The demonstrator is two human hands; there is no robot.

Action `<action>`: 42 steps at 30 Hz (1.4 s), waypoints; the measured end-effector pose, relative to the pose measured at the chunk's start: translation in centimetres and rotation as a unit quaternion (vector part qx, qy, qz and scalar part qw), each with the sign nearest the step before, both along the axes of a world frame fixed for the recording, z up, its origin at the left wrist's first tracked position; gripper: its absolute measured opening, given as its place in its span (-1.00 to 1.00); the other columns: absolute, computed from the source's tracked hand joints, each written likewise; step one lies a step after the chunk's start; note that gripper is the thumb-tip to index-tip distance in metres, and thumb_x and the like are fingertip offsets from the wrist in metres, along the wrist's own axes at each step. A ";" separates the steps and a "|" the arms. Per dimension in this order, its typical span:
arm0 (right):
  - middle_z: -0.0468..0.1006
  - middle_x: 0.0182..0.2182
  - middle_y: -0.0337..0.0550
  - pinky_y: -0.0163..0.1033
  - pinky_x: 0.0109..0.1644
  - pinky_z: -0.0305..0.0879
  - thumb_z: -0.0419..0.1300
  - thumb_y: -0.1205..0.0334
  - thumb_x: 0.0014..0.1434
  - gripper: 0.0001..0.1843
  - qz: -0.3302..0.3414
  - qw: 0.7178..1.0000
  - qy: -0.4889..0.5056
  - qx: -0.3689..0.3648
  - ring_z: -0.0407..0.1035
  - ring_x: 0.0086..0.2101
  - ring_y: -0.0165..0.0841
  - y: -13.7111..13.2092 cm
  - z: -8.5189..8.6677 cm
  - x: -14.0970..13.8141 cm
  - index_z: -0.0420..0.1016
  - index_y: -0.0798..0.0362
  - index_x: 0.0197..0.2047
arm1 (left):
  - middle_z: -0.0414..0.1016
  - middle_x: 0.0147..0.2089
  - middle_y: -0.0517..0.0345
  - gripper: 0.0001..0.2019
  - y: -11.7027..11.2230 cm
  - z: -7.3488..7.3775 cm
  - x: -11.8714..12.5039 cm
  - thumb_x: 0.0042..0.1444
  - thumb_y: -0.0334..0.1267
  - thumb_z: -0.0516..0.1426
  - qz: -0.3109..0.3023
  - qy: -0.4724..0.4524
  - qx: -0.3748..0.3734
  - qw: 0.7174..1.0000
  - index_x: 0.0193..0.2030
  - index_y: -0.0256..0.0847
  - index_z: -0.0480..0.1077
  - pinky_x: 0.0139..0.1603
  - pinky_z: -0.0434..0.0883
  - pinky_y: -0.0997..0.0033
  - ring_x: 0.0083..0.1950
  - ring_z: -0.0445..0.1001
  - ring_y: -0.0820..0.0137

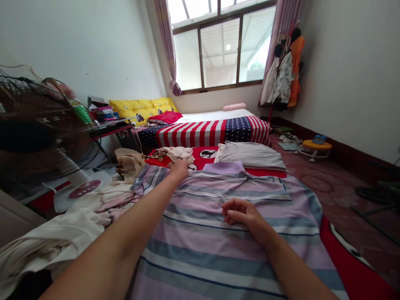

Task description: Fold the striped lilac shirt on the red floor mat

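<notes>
A striped shirt in lilac, grey-blue and white lies spread out in front of me, its lilac collar at the far side. My left hand reaches to the shirt's far edge, left of the collar, close to a crumpled pale pink cloth. Its fingers are mostly hidden behind the back of the hand. Over the middle of the shirt is my right hand, open, with loosely bent fingers and nothing in them. Beyond the collar rests a folded light grey garment.
Beneath the shirt is a red patterned cover. Piled white and pink clothes lie at the left, beside a standing fan. A bed with a striped, starred cover stands behind. On the right floor is a yellow-topped stool.
</notes>
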State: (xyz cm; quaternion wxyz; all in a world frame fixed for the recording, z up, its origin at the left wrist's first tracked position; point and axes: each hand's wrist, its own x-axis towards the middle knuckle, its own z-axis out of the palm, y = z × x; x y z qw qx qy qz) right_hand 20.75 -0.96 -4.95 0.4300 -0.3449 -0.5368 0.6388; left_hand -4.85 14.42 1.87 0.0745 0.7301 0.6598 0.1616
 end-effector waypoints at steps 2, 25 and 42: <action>0.57 -0.36 -0.17 -0.33 -0.36 0.36 0.37 0.07 -0.09 -0.67 0.000 1.000 0.001 -0.003 0.46 -0.41 -0.40 0.2 -0.2 0.0 0.54 0.08 -0.26 | 0.50 0.02 -0.09 -0.76 -0.2 -1.6 0.4 0.09 -0.30 0.12 0.006 0.024 0.016 1.000 -0.11 -0.22 0.51 0.09 0.28 0.26 0.08 0.40 0.17; 0.56 -0.28 -0.14 -0.30 -0.31 0.36 0.36 0.13 -0.04 -0.68 -0.062 0.998 0.008 -0.016 0.46 -0.38 -0.39 -0.3 0.4 -0.2 0.52 0.06 -0.20 | 0.45 -0.08 0.04 -0.72 -3.0 -7.4 4.1 0.17 -0.31 0.06 -0.063 -0.024 0.171 0.983 -0.02 -0.19 0.48 0.06 0.32 0.36 -0.01 0.40 0.27; 0.59 -0.31 0.01 -0.26 -0.36 0.31 0.25 0.04 -0.01 -0.60 -0.311 0.818 -0.474 0.093 0.48 -0.33 -0.24 11.6 5.4 3.9 0.52 0.16 -0.17 | 0.32 -0.01 0.02 -0.70 -2.8 -7.7 3.5 0.16 -0.26 0.08 -0.057 -0.038 0.147 0.987 0.02 -0.14 0.44 0.00 0.36 0.31 -0.07 0.42 0.28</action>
